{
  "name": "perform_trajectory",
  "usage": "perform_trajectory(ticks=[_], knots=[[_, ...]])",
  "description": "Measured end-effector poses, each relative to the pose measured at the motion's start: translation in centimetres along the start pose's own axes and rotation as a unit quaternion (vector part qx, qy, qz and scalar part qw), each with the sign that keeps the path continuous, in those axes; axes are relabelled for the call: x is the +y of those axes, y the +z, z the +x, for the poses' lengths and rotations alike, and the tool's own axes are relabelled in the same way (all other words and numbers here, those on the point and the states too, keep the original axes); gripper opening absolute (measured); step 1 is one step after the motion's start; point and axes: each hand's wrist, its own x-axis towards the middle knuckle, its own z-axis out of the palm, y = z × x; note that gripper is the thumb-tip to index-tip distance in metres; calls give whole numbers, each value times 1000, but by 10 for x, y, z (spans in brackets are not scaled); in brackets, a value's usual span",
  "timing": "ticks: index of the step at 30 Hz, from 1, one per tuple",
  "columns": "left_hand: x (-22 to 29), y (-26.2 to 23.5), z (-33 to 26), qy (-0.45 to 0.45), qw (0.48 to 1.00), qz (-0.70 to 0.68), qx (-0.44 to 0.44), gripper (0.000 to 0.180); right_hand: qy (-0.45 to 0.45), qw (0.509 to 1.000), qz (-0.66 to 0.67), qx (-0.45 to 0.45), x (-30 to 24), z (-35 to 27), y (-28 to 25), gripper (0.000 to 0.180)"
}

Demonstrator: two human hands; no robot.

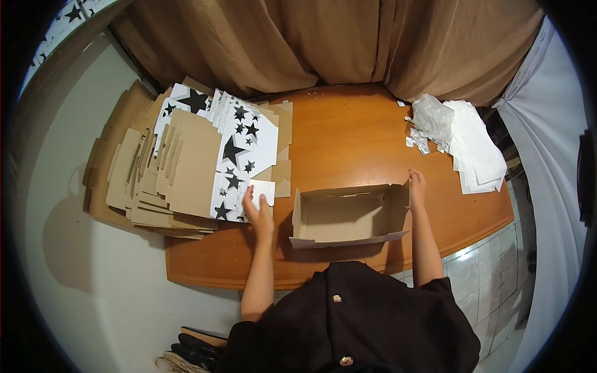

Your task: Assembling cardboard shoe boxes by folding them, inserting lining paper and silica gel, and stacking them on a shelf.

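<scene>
"Where's the box?"

"The open cardboard box [348, 221] sits on the near half of the wooden table [348, 143], its hollow facing up. Take it as the clock's centre."

"And the hands?"

"The right hand [418, 184] is at three o'clock, upright along the box's right end, fingers close together. I can't tell whether it grips the edge or only rests by it. The left hand [259, 214] is at nine, well apart from the box, thumb and fingers spread, beside a small white panel [266, 193]."

"What's beyond them?"

"At ten o'clock, white cardboard pieces with black stars [261, 142]; between nine and ten, a leaning pile of flat brown cardboard [193, 155]. Between one and two, a crumpled clear plastic bag [433, 115] with paper scraps [420, 145] just below it. At two, overlapping white sheets [476, 152]."

"Farthest out?"

"A brown curtain [267, 43] at twelve, behind the table."
</scene>
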Motion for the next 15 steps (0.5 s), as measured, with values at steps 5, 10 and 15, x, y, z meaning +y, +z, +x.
perform_trajectory(ticks=[5,10,15], knots=[[93,-59,-27,282,924,-13,-259,26,122,967,144,-174,-87,-56,-39,53],[130,-36,-42,344,852,168,-356,27,19,957,149,-247,-101,-78,-19,65],[106,-25,-45,288,870,251,-311,34,-10,952,118,-284,-97,-78,-8,58]])
